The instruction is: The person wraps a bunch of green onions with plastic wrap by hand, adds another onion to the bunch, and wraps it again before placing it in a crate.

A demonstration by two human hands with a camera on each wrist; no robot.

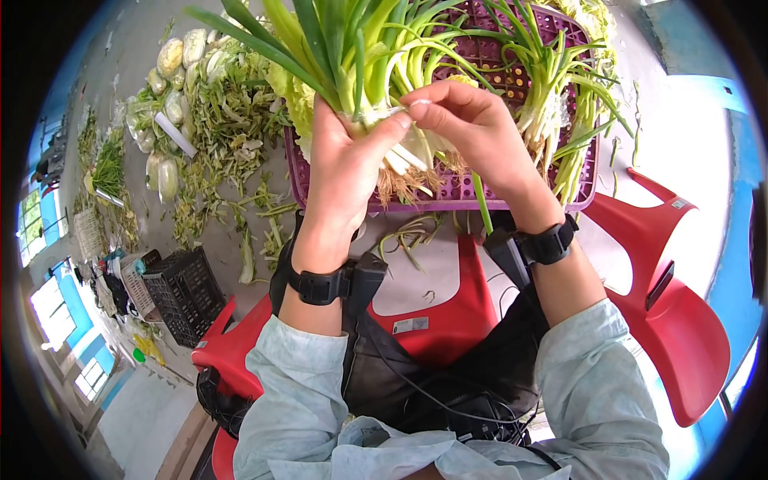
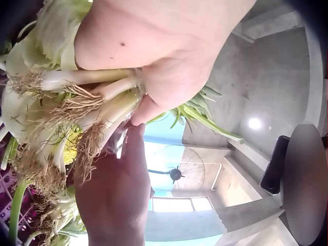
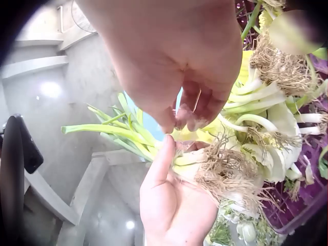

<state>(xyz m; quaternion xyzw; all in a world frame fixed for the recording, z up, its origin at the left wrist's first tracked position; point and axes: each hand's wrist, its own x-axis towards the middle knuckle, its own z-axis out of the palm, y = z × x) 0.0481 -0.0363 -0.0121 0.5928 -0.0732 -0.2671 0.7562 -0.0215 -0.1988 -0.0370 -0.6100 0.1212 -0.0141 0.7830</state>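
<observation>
Gray floor [image 1: 120, 68], green onions [image 1: 340, 60] at the top middle of the frame, left hand [image 1: 342, 164] wrapped round their stems, right hand [image 1: 488, 136] pinching clear plastic [image 1: 392, 110] there, purple crate [image 1: 456, 205] behind, leafy piles [image 1: 232, 116] upper left.

**Daylight and ceiling lamps over blue and grey**

The floor [image 1: 120, 52] is grey, washed out by glare on the right. Along the left edge, bright windows [image 1: 51, 312] are set in a blue wall [image 1: 74, 296]; another blue wall [image 1: 744, 152] runs down the right side. A red chair [image 1: 696, 344] stands at the right, with more red seating [image 1: 436, 332] in the near middle and near left. The left wrist view shows a grey ceiling [image 2: 277, 72] with pale beams [image 2: 248, 148], a glowing lamp [image 2: 254, 123] and a round caged fan [image 2: 176, 174] above a bright window.
</observation>
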